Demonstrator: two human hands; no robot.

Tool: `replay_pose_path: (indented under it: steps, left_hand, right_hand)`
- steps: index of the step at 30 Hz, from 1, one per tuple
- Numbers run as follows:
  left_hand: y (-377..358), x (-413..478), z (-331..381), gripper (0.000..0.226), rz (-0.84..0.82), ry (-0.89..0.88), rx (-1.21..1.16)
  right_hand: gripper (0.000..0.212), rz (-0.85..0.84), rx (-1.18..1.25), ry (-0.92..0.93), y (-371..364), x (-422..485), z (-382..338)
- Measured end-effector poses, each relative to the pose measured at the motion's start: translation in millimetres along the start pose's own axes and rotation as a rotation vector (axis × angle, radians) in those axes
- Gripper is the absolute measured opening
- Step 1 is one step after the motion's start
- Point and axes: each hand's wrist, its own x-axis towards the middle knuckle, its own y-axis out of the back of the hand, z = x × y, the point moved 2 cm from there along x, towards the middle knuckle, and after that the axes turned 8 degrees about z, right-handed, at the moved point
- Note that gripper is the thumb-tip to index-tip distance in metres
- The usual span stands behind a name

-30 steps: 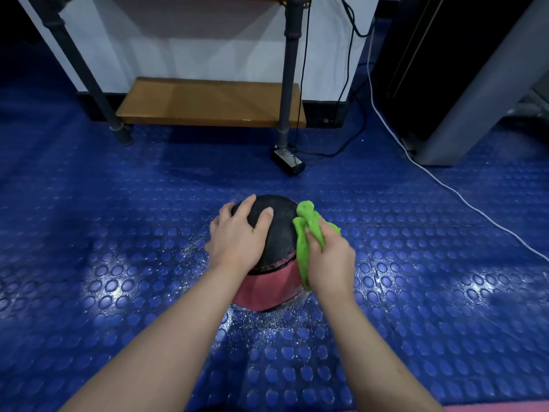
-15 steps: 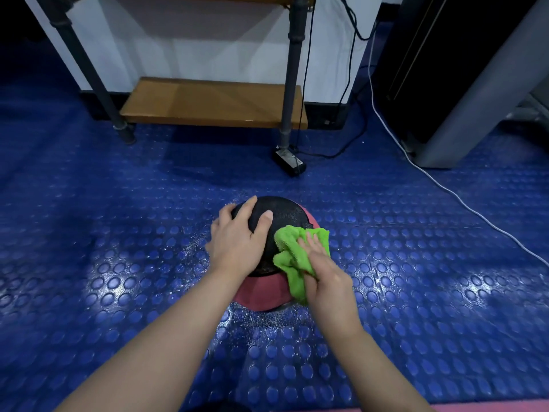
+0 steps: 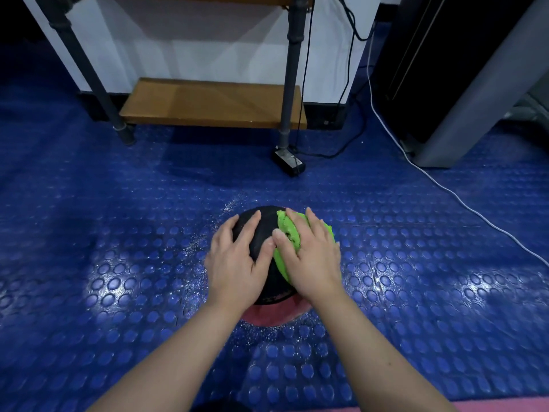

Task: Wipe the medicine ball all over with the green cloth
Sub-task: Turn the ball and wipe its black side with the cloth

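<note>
Fingers (image 3: 315, 230) of the right hand (image 3: 312, 257): lying spread and flat, pressing the cloth (image 3: 289, 233) onto the upper right of the ball (image 3: 264, 230); not curled around anything. Fingers (image 3: 248, 230) of the left hand (image 3: 234, 263): lying splayed apart, palm down, bracing the upper left of the ball, with the thumb nearly touching the right thumb. Ball: black on top, pink along the lower near edge, sitting on the floor (image 3: 118, 233) in the centre of view, between the two forearms. Cloth: bright green, bunched, showing along the top and the inner edge of the right hand, resting directly on the black surface. Floor: blue, studded with raised discs, glinting under light, with fine pale specks scattering around the ball. Shelf (image 3: 208, 104): low, wooden, standing well beyond the ball against a white wall, carried on dark metal legs. Adapter (image 3: 289, 162): small, black, lying on the floor by the right leg, with dark cords trailing from it. Cable (image 3: 463, 200): white, running across the floor at right, well apart from the ball. Mat edge (image 3: 490, 407): pink, showing at bottom right.
</note>
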Motion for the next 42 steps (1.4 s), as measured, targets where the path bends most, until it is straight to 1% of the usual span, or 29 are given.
replay_pose_path:
  steps: [1,4,9,12,15,17,19,20,21,22,23,24,25,26,27,28,30,31,35,39,42]
  left_hand:
    - [0,-2,1,0.067,0.004,-0.002,0.008]
    - [-3,-1,5,0.070,-0.007,0.019,0.036]
    - [-6,3,9,0.070,-0.011,0.033,0.057]
    - [-5,-1,7,0.070,-0.008,0.038,0.045]
    - [-3,-10,9,0.068,0.000,0.003,0.047]
    - [-3,-9,10,0.068,-0.008,-0.003,0.050]
    - [-2,-9,9,0.067,-0.019,-0.034,0.050]
    - [-1,-10,8,0.066,-0.023,-0.053,0.041]
    - [-1,-10,6,0.065,-0.025,-0.066,0.027]
    - [0,-11,5,0.064,-0.025,-0.077,0.016]
    - [0,-11,3,0.063,-0.022,-0.090,0.013]
    - [0,-11,2,0.062,-0.020,-0.106,0.016]
    - [-1,-11,0,0.061,-0.023,-0.124,0.024]
    - [-1,-11,-2,0.060,-0.030,-0.143,0.027]
    - [-1,-13,-5,0.060,-0.032,-0.161,0.019]
    - [-1,-14,-8,0.059,-0.027,-0.175,0.000]
    - [0,-16,-12,0.057,-0.014,-0.170,-0.038]
    - [1,-16,-14,0.056,-0.009,-0.161,-0.051]
    - [0,-10,-12,0.058,-0.009,-0.142,-0.047]
    - [1,-6,-9,0.060,-0.023,-0.107,-0.022]
    - [0,-2,-5,0.063,-0.040,-0.097,-0.002]
  right_hand:
    - [0.054,0.023,-0.033,-0.005,-4,2,2]
    - [0.056,0.096,0.030,-0.037,-6,8,8]
    - [0.041,0.081,0.099,-0.138,9,20,4]
    - [0.035,0.131,0.064,-0.156,18,35,16]
    - [0.035,0.150,0.061,-0.191,21,42,28]
    - [0.033,0.119,0.063,-0.218,22,45,33]
    - [0.030,0.142,0.174,-0.313,31,48,42]
    - [0.030,0.179,0.298,-0.355,37,47,43]
    - [0.033,0.228,0.432,-0.354,43,45,41]
    - [0.037,0.256,0.512,-0.319,43,41,36]
    - [0.041,0.217,0.532,-0.250,38,35,28]
    - [0.046,0.126,0.439,-0.135,29,27,18]
    - [0.052,0.039,0.248,-0.011,16,16,9]
    - [0.059,0.023,0.043,0.102,5,5,3]
    - [0.063,0.059,-0.058,0.163,-2,-2,0]
    - [0.065,0.111,-0.072,0.169,-4,-5,-2]
    - [0.065,0.184,-0.031,0.116,-6,-2,-1]
    - [0.064,0.183,-0.018,0.083,-7,0,-2]
    - [0.042,0.157,0.012,-0.068,-10,14,-11]
    - [0.040,0.114,-0.023,-0.143,0,25,-18]
    - [0.036,0.147,-0.101,-0.164,7,32,-18]
